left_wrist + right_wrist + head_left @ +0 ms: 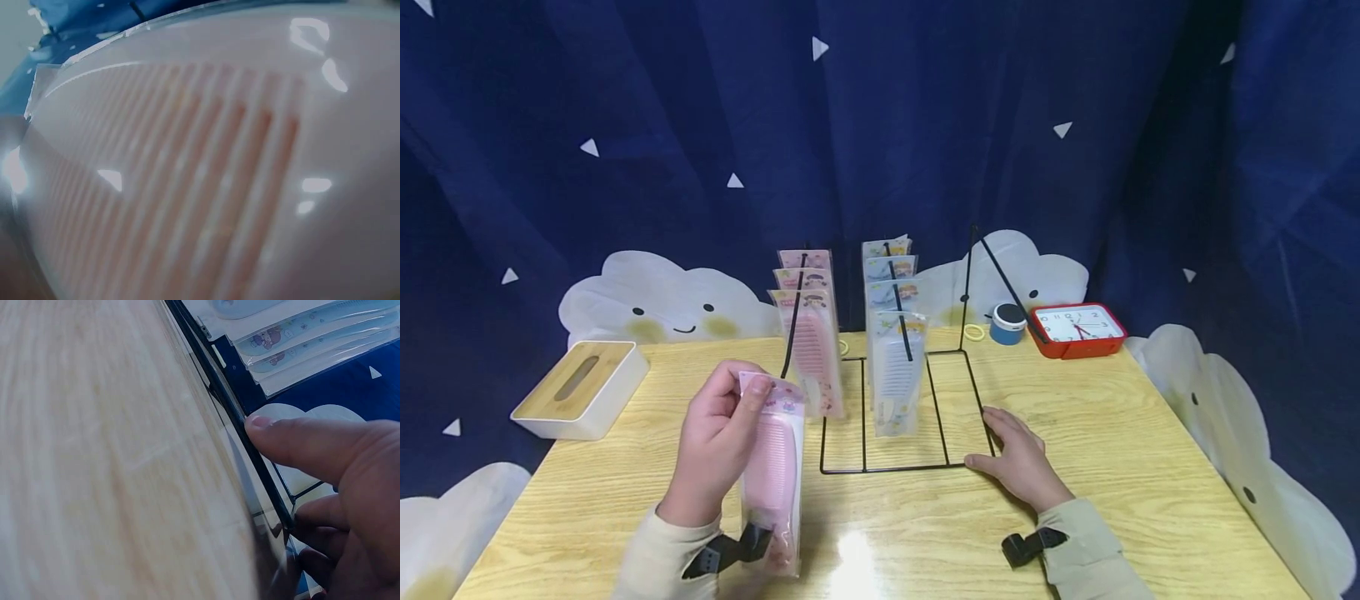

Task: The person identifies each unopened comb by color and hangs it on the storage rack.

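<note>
My left hand [718,442] pinches the top of a clear packet with a pink comb [772,462] between thumb and fingers. The packet hangs upright before the left hook of a black wire display rack [895,469]. Its comb teeth [187,175] fill the left wrist view up close. My right hand [1018,454] holds the rack's front right corner, thumb [262,422] against the front bar and fingers by the side bar. Several packaged pink combs [811,350] hang on the left hook, several packaged blue combs [897,375] on the middle one. The right hook [1011,283] bears no packet.
A white tissue box [617,392] with a wooden lid stands at the left. Behind the rack's right side are a yellow ring [973,332], a small blue jar-like object [1007,325] and a red clock [1078,329]. A dark blue curtain [880,125] hangs behind the wooden table [925,533].
</note>
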{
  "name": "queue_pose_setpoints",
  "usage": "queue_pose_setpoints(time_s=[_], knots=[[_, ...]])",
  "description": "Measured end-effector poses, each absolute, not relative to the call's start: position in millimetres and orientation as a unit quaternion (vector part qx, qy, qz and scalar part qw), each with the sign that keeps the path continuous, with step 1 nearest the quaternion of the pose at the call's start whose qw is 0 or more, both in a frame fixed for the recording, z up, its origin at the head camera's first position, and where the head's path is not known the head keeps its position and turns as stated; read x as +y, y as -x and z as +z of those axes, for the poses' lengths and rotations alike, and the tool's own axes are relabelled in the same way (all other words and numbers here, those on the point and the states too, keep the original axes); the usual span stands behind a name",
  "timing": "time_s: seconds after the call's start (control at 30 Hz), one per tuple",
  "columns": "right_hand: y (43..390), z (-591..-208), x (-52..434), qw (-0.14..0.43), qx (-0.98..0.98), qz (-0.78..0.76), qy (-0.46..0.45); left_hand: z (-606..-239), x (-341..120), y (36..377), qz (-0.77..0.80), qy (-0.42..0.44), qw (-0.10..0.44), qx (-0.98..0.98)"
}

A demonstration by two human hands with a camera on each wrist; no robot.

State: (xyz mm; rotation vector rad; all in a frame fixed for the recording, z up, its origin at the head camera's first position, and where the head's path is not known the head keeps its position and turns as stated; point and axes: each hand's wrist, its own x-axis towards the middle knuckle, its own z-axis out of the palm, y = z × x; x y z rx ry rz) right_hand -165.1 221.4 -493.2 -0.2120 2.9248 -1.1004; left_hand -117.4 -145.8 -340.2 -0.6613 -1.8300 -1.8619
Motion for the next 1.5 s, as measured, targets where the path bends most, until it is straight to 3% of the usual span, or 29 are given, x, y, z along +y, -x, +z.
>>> queue_pose_setpoints(time_s=[0.63,1.5], knots=[[166,-494,221,0.000,0.932,-0.357,0.068,-336,-133,139,-0.654,0.132,0.236,-0.707],[164,-493,221,0.003,0.931,-0.358,0.065,-337,-133,182,-0.659,0.134,0.225,-0.705]])
